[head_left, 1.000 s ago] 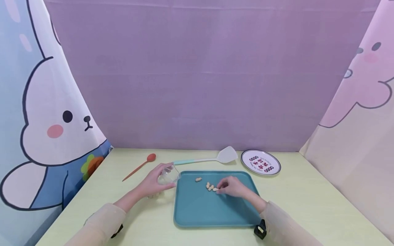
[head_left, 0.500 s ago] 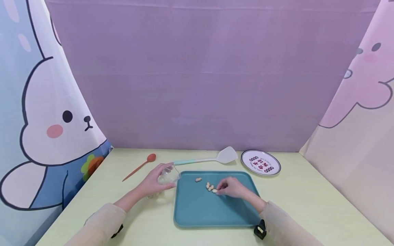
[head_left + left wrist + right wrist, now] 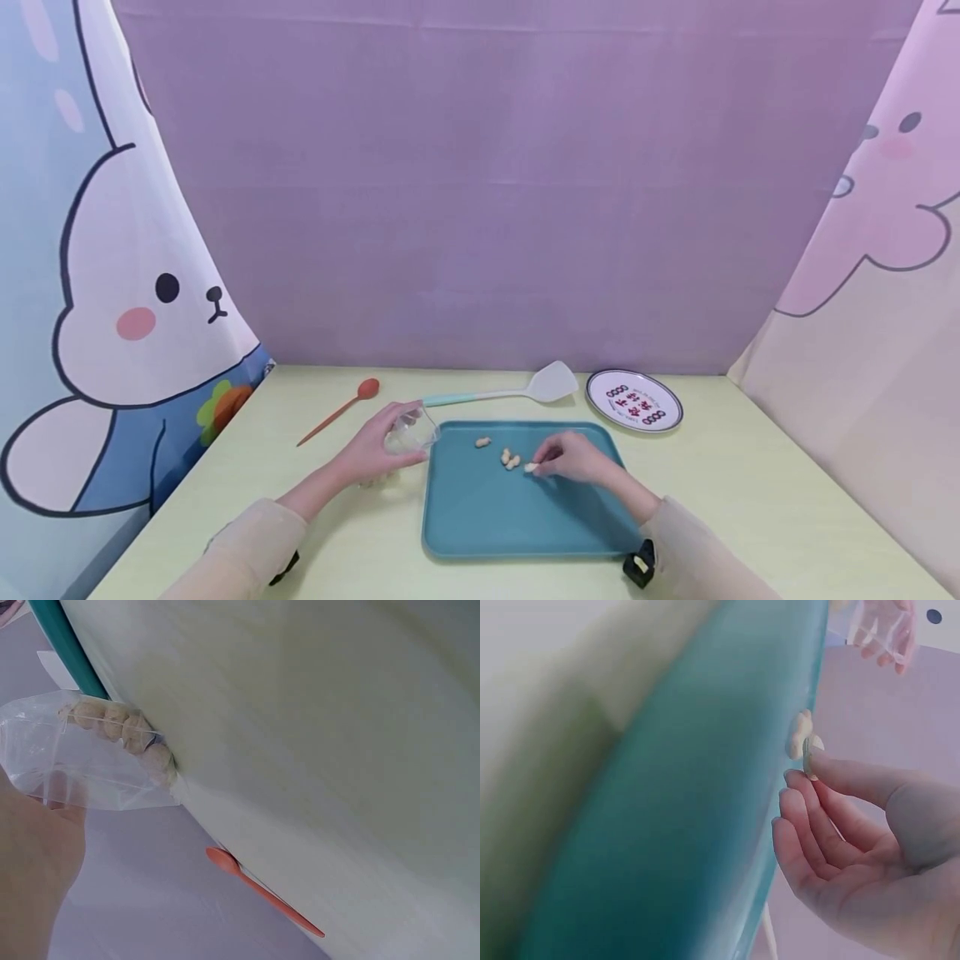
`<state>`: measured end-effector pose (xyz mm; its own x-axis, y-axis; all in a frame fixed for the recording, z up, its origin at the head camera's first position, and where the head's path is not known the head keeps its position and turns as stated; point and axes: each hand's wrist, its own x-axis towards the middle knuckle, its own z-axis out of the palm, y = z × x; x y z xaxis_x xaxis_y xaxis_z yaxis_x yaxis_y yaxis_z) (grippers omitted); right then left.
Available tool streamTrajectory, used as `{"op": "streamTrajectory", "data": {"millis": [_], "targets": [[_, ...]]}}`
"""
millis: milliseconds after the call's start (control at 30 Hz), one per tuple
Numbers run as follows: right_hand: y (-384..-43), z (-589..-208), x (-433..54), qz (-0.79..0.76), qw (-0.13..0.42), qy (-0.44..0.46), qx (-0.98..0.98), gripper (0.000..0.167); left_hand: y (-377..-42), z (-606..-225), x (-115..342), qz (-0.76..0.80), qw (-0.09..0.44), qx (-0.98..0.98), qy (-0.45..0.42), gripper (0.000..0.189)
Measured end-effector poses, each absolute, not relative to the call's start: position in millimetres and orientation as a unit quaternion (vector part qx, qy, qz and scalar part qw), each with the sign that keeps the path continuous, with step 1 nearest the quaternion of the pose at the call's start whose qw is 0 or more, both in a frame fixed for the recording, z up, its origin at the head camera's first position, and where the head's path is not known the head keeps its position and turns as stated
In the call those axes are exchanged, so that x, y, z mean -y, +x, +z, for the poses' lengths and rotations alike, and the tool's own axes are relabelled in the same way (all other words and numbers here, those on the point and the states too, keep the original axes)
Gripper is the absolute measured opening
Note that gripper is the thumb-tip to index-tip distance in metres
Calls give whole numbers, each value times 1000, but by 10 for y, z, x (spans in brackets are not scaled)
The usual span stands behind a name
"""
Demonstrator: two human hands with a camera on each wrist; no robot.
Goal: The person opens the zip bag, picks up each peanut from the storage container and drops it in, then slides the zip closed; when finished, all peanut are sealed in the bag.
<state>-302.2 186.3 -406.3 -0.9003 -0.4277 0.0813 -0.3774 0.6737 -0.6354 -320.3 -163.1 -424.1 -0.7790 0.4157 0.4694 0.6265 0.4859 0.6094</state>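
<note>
My left hand (image 3: 382, 440) grips a clear plastic container (image 3: 412, 429), tilted beside the left edge of the teal tray (image 3: 517, 525). In the left wrist view, several brown peanuts (image 3: 135, 733) lie along one side inside the container. Over the tray, my right hand (image 3: 573, 458) pinches a pale peanut (image 3: 531, 467) between thumb and fingertips. Just left of it a small cluster of peanuts (image 3: 511, 459) lies on the tray. A single peanut (image 3: 482, 442) sits farther left, near the tray's back edge.
Behind the tray lies a white spatula (image 3: 551, 382) with a mint handle. An orange spoon (image 3: 367, 388) rests at the back left of the table. A patterned plate (image 3: 634, 402) stands at the back right. A purple curtain (image 3: 480, 208) closes off the rear.
My right hand has shifted slightly right, drawing the pinched peanut apart from the cluster. My left hand and the container stay about where they were.
</note>
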Motion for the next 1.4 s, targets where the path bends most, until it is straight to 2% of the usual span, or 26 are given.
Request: {"op": "streamTrajectory", "data": {"millis": [367, 800, 967, 1400], "targets": [[-3079, -3827, -1761, -360, 22, -238, -902, 9, -3195, -4237, 1639, -403, 139, 848, -314, 75], [-3171, -3589, -1301, -379, -14, -291, -878, 16, -3205, -4221, 1651, -400, 140, 851, -309, 76], [-3182, -3540, -1093, -382, -35, -310, -870, 18, -3201, -4218, 1648, -399, 139, 853, -306, 76], [-3225, -3574, -608, -400, -29, -322, -858, 14, -3199, -4229, 1644, -406, 134, 850, -308, 74]]}}
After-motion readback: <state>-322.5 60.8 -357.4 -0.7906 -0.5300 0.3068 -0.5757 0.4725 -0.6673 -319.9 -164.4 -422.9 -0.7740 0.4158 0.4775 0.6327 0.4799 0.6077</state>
